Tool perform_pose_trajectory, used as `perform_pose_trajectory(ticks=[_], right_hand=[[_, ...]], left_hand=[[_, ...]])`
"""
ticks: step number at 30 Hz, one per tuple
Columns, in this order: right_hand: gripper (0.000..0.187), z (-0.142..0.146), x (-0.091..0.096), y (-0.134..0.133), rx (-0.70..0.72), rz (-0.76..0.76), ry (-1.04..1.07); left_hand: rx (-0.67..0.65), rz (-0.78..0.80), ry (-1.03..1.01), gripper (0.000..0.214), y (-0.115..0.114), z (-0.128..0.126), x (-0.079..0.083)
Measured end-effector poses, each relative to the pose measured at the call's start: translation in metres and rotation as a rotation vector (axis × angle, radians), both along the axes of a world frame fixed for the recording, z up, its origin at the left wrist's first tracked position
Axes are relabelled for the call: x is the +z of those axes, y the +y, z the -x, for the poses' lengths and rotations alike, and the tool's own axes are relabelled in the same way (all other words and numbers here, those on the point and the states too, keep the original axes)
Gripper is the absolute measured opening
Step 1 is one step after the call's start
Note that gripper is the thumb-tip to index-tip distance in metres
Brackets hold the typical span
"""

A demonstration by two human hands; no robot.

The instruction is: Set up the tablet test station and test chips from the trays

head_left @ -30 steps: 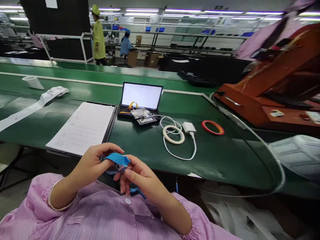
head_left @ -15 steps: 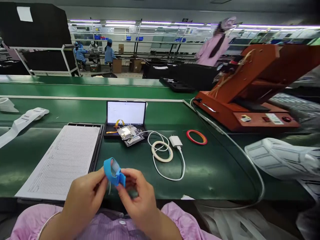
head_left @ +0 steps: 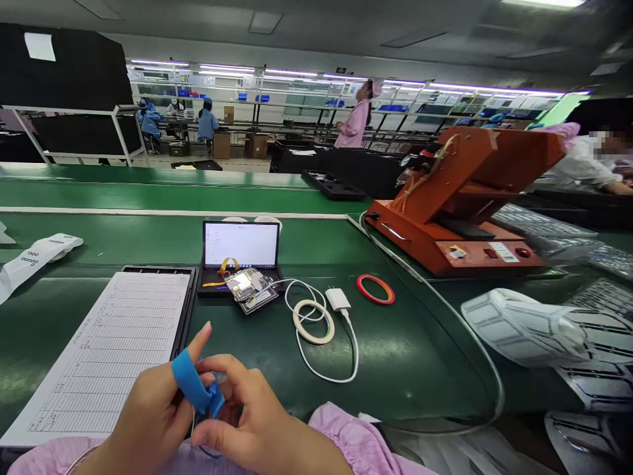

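A blue anti-static wrist strap (head_left: 190,381) loops over the raised fingers of my left hand (head_left: 148,412). My right hand (head_left: 242,412) pinches its buckle end (head_left: 215,400). A thin cord (head_left: 192,423) hangs from the strap toward my lap, partly hidden by my hands. Both hands are over the front edge of the green workbench (head_left: 395,389). The nearest item is a form on a black clipboard (head_left: 113,349), just left of my left hand. A white coiled cable (head_left: 316,343) lies farther ahead.
A small laptop (head_left: 241,244) stands behind a circuit board (head_left: 244,285). To the right are a white charger (head_left: 337,299), tape rolls (head_left: 374,289) and an orange machine (head_left: 455,211). A co-worker (head_left: 583,161) sits at far right, and a pink-clad person (head_left: 353,119) stands beyond.
The view has tilted upward, so my hands sit lower in the picture. The strap has gone from being held between both hands to looping over my left fingers.
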State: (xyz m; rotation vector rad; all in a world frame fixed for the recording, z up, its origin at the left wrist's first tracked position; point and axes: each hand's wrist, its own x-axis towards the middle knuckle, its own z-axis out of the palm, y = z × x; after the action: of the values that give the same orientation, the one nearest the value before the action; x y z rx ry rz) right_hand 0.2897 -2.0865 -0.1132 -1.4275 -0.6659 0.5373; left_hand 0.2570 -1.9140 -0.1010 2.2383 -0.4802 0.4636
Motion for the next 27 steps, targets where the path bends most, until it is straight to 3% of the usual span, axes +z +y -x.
perform_pose_trajectory(ticks=[4, 8, 11, 13, 14, 16, 18, 19, 21, 23, 25, 27], right_hand=[[0.047, -0.001, -0.006, 0.006, 0.065, -0.054, 0.140], [0.038, 0.003, -0.008, 0.010, 0.093, 0.012, 0.026], [0.023, 0.002, 0.001, 0.013, 0.127, 0.153, -0.186], [0.023, 0.000, 0.007, 0.016, 0.129, 0.265, -0.328], [0.027, 0.000, 0.009, 0.019, 0.137, 0.316, -0.399], [0.031, 0.001, 0.007, 0.026, 0.198, 0.402, -0.538], [0.033, 0.005, 0.000, 0.034, 0.296, 0.474, -0.664], [0.033, 0.007, -0.004, 0.037, 0.330, 0.517, -0.707], [0.032, 0.010, -0.009, 0.039, 0.365, 0.581, -0.759], [0.033, 0.010, -0.007, 0.031, 0.412, 0.533, -0.784], [0.038, 0.004, 0.002, 0.008, 0.420, 0.428, -0.778], [0.044, -0.012, 0.011, -0.027, 0.246, 0.423, -0.729]], left_hand=[[-0.044, 0.155, 0.353, 0.047, 0.009, 0.001, -0.006], [0.022, 0.476, 0.633, 0.036, 0.021, 0.013, -0.012], [0.218, 0.877, 0.471, 0.030, 0.020, 0.014, -0.012], [0.291, 1.057, 0.236, 0.041, 0.015, 0.005, -0.009], [0.269, 1.074, 0.117, 0.055, 0.012, -0.002, -0.007], [0.200, 0.925, -0.087, 0.088, 0.007, -0.016, -0.005], [0.264, 0.671, -0.286, 0.110, 0.004, -0.026, -0.004], [0.344, 0.565, -0.385, 0.110, 0.002, -0.029, -0.003], [0.491, 0.536, -0.558, 0.077, -0.001, -0.029, -0.002], [0.473, 0.779, -0.545, 0.026, -0.004, -0.025, 0.002], [0.360, 1.065, -0.245, 0.005, -0.007, -0.024, 0.007], [0.239, 1.222, 0.228, 0.012, -0.010, -0.031, 0.009]])
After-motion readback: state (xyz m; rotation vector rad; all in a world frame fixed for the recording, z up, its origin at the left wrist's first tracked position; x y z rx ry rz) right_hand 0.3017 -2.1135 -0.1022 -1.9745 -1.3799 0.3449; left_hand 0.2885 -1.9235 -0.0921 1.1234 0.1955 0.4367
